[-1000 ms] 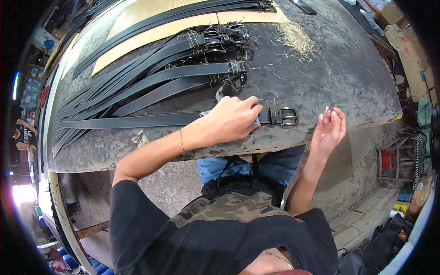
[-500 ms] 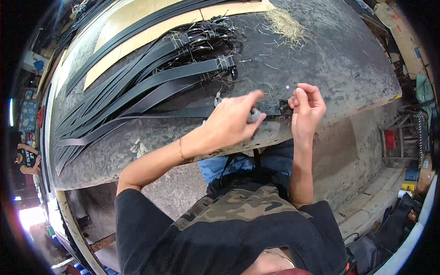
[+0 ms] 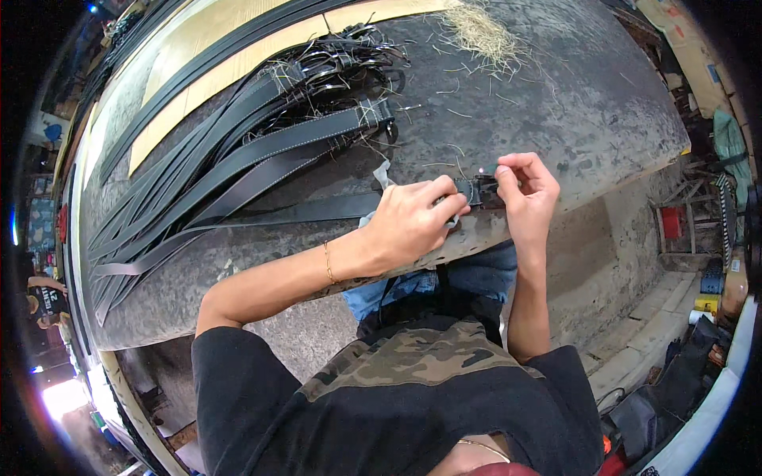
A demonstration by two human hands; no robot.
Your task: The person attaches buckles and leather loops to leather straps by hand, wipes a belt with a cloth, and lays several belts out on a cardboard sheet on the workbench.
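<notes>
A black leather belt (image 3: 325, 211) runs along the near edge of the worktable, its dark buckle end (image 3: 486, 192) between my hands. My left hand (image 3: 417, 213) is closed over the belt, fingers curled. A pale grey rag (image 3: 383, 174) pokes out from beneath it, bunched in the grip. My right hand (image 3: 528, 190) pinches a small, thin thing with a greenish end (image 3: 492, 169) just above the buckle end. A bright pinkish point shows at its tip; its kind is too small to make out.
A pile of black belts (image 3: 262, 147) with buckles and loose threads lies to the left. Behind it are long black straps (image 3: 214, 59) on a tan board (image 3: 159, 127). Straw-coloured thread scraps (image 3: 484, 36) sit at the back. A red object (image 3: 671, 223) stands right.
My left hand's outstretched fingers have curled down onto the belt. The bright point by my right hand has shifted left and down toward the buckle end. The whole view has shifted slightly.
</notes>
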